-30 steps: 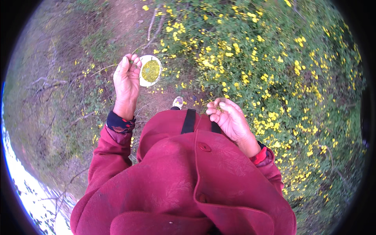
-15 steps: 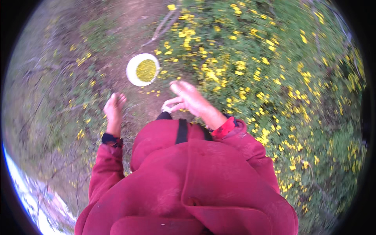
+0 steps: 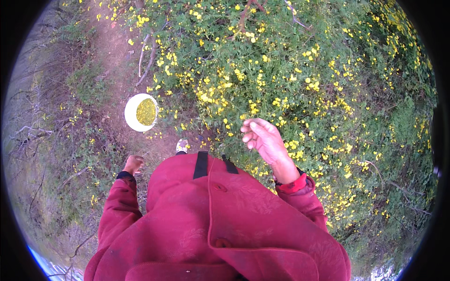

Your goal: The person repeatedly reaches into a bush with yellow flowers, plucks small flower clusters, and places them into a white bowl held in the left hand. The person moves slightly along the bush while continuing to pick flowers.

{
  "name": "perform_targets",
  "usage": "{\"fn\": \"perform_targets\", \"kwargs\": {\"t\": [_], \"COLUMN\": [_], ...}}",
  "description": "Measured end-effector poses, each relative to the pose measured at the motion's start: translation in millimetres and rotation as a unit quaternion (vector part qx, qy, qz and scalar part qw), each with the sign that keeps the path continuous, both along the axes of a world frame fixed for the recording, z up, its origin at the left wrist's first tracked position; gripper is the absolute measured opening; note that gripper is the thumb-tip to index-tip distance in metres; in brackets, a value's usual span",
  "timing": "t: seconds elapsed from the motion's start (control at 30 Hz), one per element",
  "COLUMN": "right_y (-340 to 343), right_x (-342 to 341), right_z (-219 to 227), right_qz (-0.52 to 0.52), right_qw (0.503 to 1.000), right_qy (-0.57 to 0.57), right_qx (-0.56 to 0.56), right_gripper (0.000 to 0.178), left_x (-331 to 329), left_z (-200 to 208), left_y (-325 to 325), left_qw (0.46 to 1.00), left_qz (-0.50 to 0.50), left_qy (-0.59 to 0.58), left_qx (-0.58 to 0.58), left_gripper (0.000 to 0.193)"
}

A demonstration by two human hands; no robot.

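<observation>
Past left grip (image 3: 134, 164), bucket (image 3: 132, 114) of yellow bits (image 3: 146, 112); by right grip (image 3: 266, 140), flowers (image 3: 312, 85); cannot tell either grip open from closed.

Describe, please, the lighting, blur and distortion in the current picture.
Head view: soft daylight without hard shadows, white bucket nearly washed out; head view again: black corners around the fisheye circle, brush softer toward the left rim, right hand fairly sharp.

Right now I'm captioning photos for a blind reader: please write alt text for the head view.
A red-coated person holds out a half-curled right hand before bushes dotted with yellow flowers; the left hand is low at their side. Ahead, a white bucket holding what look like yellow petals sits on dirt.
</observation>
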State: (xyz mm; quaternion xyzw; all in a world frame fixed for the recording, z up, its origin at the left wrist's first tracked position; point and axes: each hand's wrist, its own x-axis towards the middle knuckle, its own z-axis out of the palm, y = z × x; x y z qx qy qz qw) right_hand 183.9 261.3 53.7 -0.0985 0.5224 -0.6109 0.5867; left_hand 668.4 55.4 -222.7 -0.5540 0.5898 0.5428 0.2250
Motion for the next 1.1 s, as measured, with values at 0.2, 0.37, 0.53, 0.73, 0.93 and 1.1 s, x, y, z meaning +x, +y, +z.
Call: {"fn": "perform_targets", "kwargs": {"t": [0.2,0.37,0.53,0.73,0.93,1.1], "right_y": [1.4,-29.5,-70.6,-141.7,-150.9,-109.7], "right_x": [-37.9,-52.3,-68.4,-95.0,-68.2,-63.9], "right_z": [13.7,23.5,26.4,41.0,57.9,84.0], "right_qz": [-0.023,-0.065,-0.079,-0.196,-0.098,-0.182], "right_qw": [0.994,0.991,0.967,0.904,0.944,0.945], "right_qy": [-0.074,-0.058,-0.113,-0.285,-0.154,-0.073], "right_qx": [-0.083,-0.100,-0.213,-0.250,-0.274,-0.261], "right_gripper": [0.018,0.021,0.029,0.049,0.024,0.018], "left_x": [-57.0,-102.4,-100.6,-76.6,-66.7,-57.5], "left_z": [17.4,69.5,84.7,80.4,98.5,96.8], "left_y": [29.4,64.1,90.9,72.3,14.4,-21.4], "left_qw": [0.986,0.979,0.978,0.972,0.980,0.975], "left_qz": [-0.022,0.051,0.081,0.064,0.000,0.123], "left_qy": [0.047,0.056,0.044,0.104,0.055,0.112], "left_qx": [-0.159,-0.187,-0.188,-0.201,-0.191,-0.150], "left_gripper": [0.032,0.032,0.034,0.031,0.030,0.025]}}
